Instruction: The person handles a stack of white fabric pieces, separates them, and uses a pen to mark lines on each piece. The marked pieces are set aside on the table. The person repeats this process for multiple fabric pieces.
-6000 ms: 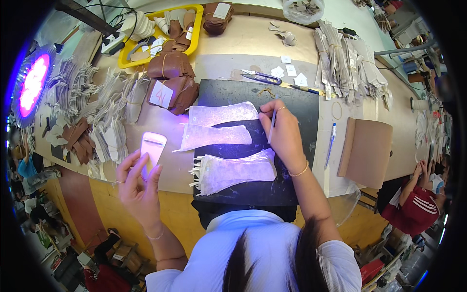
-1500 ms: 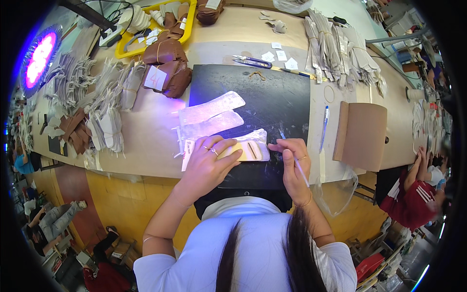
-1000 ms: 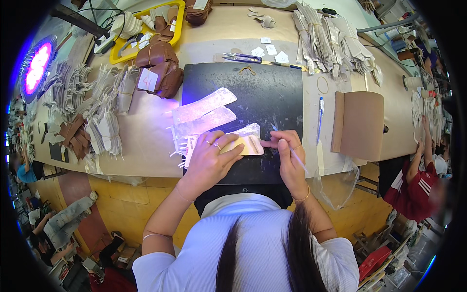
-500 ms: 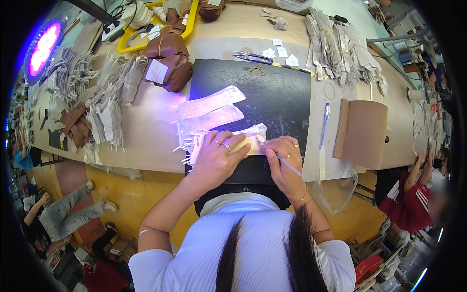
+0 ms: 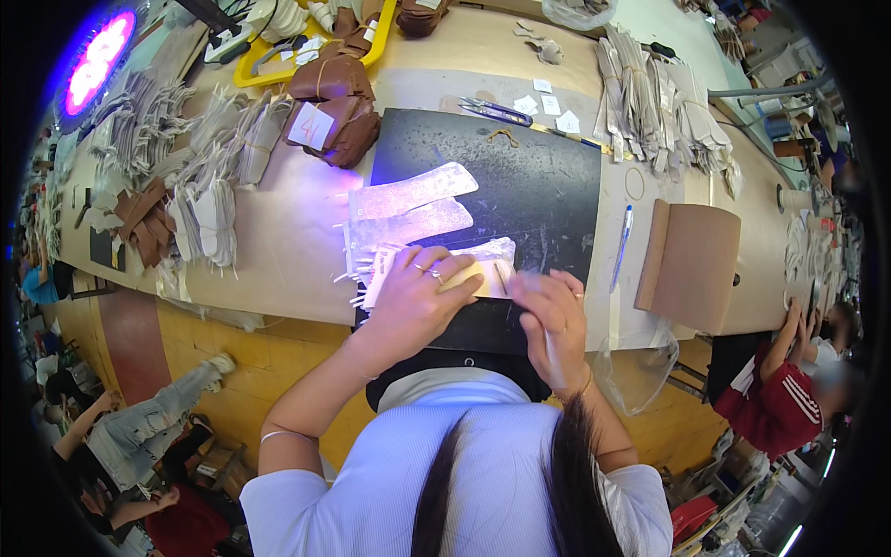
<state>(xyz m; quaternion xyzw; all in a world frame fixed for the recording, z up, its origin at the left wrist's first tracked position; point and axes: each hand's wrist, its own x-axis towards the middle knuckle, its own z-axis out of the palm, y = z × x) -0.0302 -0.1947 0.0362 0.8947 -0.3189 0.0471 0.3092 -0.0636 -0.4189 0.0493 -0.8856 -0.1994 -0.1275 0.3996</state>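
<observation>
- Yellow tray (image 5: 386, 32), plastic with a raised rim, by the table's far edge, left of its middle: brown leather-like pieces, pale pieces and white paper slips lie inside.
- Clear plastic bag (image 5: 580, 11) at the table's far edge: pale scraps show in it.
- Slotted template (image 5: 484, 277): stiff, pale yellow, with a rounded end; it lies on a pile of pale pieces (image 5: 497, 249) near the black mat's near edge.
- Left hand (image 5: 418, 295): half-curled, its fingers and thumb holding the template down on that pile.
- Right hand (image 5: 549, 316): loosely bent at the template's rounded end, blurred; I cannot tell what it grips.
- Two pale strips (image 5: 413, 193), waisted and flared, grainy under violet light, across the left edge of the black mat (image 5: 548, 176).
- Brown bundle (image 5: 353, 121): folded, smooth, banded, a white paper label on it, just beside the mat's far left corner.
- Brown sheet (image 5: 696, 265), gently curved, toward the table's (image 5: 306, 213) near right part.
- Pale strip bundles (image 5: 640, 102): long, thin, banded, toward the far right corner.
</observation>
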